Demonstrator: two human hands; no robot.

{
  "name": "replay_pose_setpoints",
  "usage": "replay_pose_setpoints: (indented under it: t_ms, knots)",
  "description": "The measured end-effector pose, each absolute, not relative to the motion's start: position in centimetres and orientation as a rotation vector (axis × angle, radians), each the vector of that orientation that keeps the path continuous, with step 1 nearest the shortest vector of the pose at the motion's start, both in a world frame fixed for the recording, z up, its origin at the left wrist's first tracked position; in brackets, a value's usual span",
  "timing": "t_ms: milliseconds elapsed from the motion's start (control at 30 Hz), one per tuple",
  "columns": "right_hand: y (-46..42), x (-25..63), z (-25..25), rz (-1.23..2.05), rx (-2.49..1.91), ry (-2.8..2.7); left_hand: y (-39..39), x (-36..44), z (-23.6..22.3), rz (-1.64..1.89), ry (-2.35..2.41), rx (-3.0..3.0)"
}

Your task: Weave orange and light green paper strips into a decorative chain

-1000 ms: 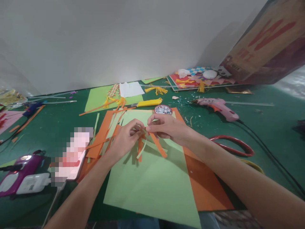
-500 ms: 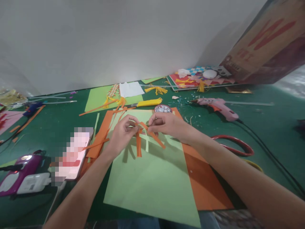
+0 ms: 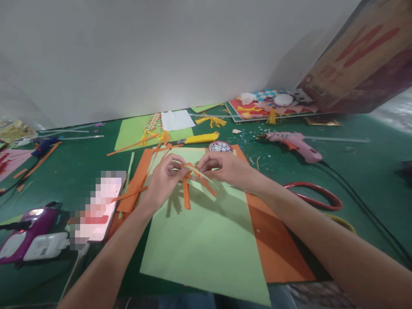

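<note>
Between my two hands is a small cluster of interlaced paper strips, orange (image 3: 186,195) and pale green (image 3: 200,173). My left hand (image 3: 168,178) pinches the cluster from the left with thumb and fingers. From the right, the fingers of my right hand (image 3: 223,167) are closed at the strips; which strip they grip is partly hidden. One orange strip hangs down, another slants to the lower right. Below both hands lies a light green sheet (image 3: 206,240), on top of an orange sheet (image 3: 280,253).
A yellow utility knife (image 3: 202,137) and a round patterned tin (image 3: 220,146) lie beyond my hands. To the right are a pink glue gun (image 3: 294,143) with its cable and red-handled scissors (image 3: 317,195). A phone (image 3: 101,210) and a purple power bank (image 3: 30,234) sit left.
The pale green strip that hung down now slants across the cluster to the right. The cluster has tilted slightly, and my right hand has shifted a little left.
</note>
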State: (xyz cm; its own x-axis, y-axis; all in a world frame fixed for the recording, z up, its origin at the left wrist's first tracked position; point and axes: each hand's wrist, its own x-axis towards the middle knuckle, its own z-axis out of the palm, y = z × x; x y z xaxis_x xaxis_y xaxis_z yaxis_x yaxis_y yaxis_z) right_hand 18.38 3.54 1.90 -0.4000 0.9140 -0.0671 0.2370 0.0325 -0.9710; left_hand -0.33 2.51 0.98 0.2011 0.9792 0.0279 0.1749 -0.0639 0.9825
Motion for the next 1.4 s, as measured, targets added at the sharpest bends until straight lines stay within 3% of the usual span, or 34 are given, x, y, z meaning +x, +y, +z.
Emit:
replay_pose_setpoints:
  t_ms: [600,1400]
  knots:
    - [3.35,18.31,2.14,1.616,-1.032,-1.473,2.61,-0.42,0.61,1.006,1.231,1.593]
    - [3.26,17.89,1.38,1.551,-1.141,-1.725,2.55,-0.22,1.07,1.046,1.258,1.617]
